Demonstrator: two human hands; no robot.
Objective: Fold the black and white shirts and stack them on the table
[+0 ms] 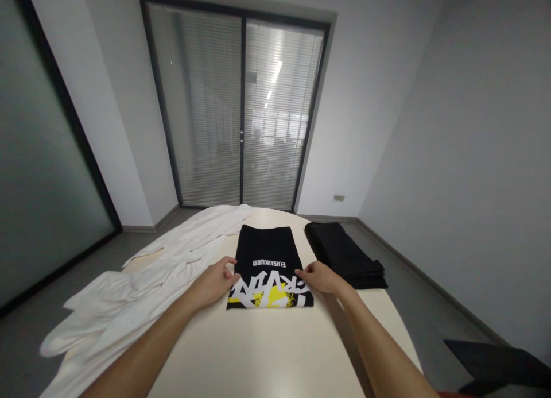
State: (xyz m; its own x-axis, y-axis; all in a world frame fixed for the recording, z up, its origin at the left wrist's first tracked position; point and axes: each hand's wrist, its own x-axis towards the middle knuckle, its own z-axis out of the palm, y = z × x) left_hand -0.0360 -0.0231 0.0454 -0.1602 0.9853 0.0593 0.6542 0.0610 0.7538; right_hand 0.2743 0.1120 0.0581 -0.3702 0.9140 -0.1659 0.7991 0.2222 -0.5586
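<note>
A folded black garment (267, 246) with white lettering and a yellow print lies flat on the pale table (258, 352). At its left edge is my left hand (215, 282), thumb and index finger apart, the fingertips touching the cloth. On the opposite side, my right hand (319, 276) rests its fingertips on the garment's right edge; its other fingers are curled under and partly hidden, so a grip on the cloth cannot be made out.
White cloth (142, 294) spreads along the table's left side and hangs over the edge. A stack of folded black cloth (344, 254) lies at the right edge. A dark object (499, 363) stands low at the right, beyond the table.
</note>
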